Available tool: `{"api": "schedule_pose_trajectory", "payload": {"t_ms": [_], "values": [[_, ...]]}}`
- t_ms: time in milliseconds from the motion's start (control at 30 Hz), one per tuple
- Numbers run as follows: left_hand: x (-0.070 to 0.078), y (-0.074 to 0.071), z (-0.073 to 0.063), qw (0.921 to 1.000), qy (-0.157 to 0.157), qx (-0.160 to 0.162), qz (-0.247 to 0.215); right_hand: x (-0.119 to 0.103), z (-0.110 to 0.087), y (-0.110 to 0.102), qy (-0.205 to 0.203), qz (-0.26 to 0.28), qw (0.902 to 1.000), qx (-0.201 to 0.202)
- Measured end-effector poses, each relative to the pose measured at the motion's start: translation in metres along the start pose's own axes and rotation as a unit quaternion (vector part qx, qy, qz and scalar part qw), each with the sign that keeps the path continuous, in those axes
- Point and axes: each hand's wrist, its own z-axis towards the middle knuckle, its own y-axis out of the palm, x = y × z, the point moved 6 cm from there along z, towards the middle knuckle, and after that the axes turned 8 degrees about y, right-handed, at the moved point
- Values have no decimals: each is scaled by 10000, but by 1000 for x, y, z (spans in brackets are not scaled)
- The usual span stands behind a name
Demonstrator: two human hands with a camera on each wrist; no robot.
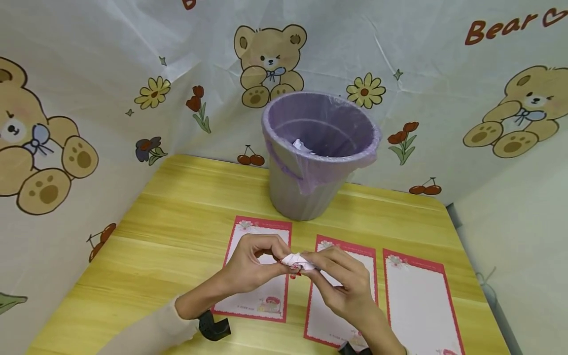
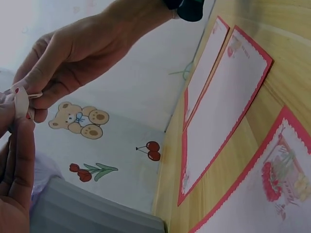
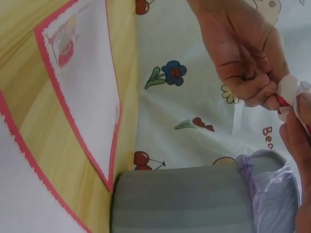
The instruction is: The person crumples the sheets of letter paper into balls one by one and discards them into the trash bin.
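1. Two hands are in view: we find the left hand (image 1: 255, 266) pinching one end of a crumpled paper (image 1: 298, 262) between thumb and fingers, closed down to the paper's thickness.
2. We record the right hand (image 1: 348, 283) pinching the opposite end likewise.
3. We observe the paper between both sets of fingertips: white, creased, squeezed into a small elongated wad, red showing along its edges.
4. Below the left fingers we note a red-bordered left sheet (image 1: 268, 288); below the right fingers, a similar middle sheet (image 1: 326, 310); right of those fingers, a right sheet (image 1: 419, 296).
5. Beyond the fingertips we see a grey bucket (image 1: 301, 192) with a purple liner (image 1: 310, 180), white scrap (image 1: 303, 146) inside.
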Motion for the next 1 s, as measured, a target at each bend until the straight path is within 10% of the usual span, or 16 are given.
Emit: {"api": "schedule_pose_trajectory", "payload": {"t_ms": [233, 1000], "values": [[-3, 1, 0, 9997, 184, -7, -164, -1, 2, 0, -249, -87, 9996, 97], [-11, -17, -13, 9979, -142, 484, 412, 27, 9, -21, 988, -259, 9923, -703]]}}
